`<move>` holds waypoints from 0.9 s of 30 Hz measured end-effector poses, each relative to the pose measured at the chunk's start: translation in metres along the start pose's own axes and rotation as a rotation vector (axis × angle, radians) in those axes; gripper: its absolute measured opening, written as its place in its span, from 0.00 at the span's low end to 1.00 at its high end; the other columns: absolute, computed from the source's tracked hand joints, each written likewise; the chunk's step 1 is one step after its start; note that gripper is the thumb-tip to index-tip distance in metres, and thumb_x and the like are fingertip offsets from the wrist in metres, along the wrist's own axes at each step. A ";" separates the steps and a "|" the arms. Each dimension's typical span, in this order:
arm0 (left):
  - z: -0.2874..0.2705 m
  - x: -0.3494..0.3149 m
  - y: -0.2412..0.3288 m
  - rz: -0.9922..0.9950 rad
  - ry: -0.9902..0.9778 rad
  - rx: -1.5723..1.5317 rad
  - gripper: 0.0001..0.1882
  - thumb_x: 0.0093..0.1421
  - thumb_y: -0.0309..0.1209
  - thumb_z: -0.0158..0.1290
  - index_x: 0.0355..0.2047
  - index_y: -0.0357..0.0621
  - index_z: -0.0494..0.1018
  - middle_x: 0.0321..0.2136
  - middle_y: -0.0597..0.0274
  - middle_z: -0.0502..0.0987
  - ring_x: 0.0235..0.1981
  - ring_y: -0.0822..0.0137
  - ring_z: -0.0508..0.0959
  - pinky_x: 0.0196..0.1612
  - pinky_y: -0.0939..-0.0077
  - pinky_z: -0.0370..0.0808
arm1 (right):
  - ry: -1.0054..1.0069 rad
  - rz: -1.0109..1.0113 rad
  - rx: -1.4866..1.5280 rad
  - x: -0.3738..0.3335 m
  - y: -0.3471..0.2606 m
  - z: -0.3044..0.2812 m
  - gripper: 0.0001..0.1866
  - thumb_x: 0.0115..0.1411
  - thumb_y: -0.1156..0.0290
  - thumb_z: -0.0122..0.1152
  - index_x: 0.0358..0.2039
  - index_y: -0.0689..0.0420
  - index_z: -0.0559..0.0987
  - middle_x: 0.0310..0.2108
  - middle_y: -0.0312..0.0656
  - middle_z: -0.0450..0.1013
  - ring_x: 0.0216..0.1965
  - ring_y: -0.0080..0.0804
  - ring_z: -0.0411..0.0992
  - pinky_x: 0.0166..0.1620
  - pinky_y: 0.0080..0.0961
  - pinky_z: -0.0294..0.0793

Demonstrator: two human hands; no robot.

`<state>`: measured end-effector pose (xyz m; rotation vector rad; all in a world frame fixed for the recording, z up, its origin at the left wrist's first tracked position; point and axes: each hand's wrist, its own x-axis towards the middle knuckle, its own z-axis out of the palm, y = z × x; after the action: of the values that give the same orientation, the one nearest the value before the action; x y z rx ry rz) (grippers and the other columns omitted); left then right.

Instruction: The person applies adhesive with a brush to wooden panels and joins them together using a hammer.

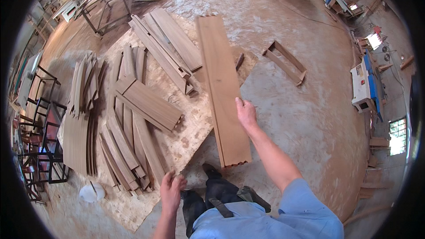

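My right hand (246, 112) grips the right edge of a long wooden board (223, 93), thumb on its face. The board stretches away from me, a groove along its left side and notches at its near end. Low in front of my body is my left hand (171, 190), empty, with fingers loosely bent and apart. Close to it lie several narrow wooden strips (126, 150), some curved. A shorter grooved panel (148, 104) rests across the strips. Beyond them is another group of long boards (166, 40) on the same plywood sheet (195, 128).
Wide curved panels (76, 139) are stacked at the left, near a white round container (92, 192). A wooden frame (284, 63) lies on the concrete floor at right. Black metal frames (44, 150) crowd the left side; a blue and white machine (366, 84) stands far right.
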<state>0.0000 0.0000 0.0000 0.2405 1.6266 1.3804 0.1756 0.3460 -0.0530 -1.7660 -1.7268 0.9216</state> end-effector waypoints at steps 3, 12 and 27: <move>-0.012 -0.028 -0.033 -0.066 0.126 -0.050 0.21 0.64 0.29 0.48 0.55 0.35 0.61 0.35 0.51 0.76 0.32 0.61 0.80 0.35 0.74 0.79 | 0.030 0.043 -0.107 0.042 0.015 -0.002 0.30 0.61 0.46 0.50 0.26 0.65 0.79 0.28 0.59 0.76 0.35 0.55 0.75 0.40 0.46 0.71; -0.087 -0.103 -0.056 -0.203 0.530 -0.107 0.17 0.63 0.28 0.45 0.53 0.40 0.62 0.32 0.56 0.77 0.28 0.63 0.80 0.31 0.72 0.79 | -0.022 0.136 -0.129 0.084 0.045 0.045 0.30 0.61 0.48 0.49 0.29 0.68 0.80 0.31 0.62 0.75 0.37 0.56 0.75 0.42 0.45 0.71; -0.104 -0.130 -0.074 -0.209 0.689 -0.144 0.20 0.63 0.29 0.46 0.53 0.34 0.61 0.32 0.54 0.76 0.29 0.65 0.78 0.31 0.75 0.77 | -0.038 -0.304 -0.298 0.088 -0.022 0.028 0.24 0.60 0.57 0.58 0.47 0.65 0.74 0.40 0.55 0.76 0.42 0.52 0.74 0.47 0.44 0.72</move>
<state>0.0209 -0.1805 -0.0043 -0.5345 2.0115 1.4940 0.1365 0.4319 -0.0651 -1.6003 -2.1741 0.5947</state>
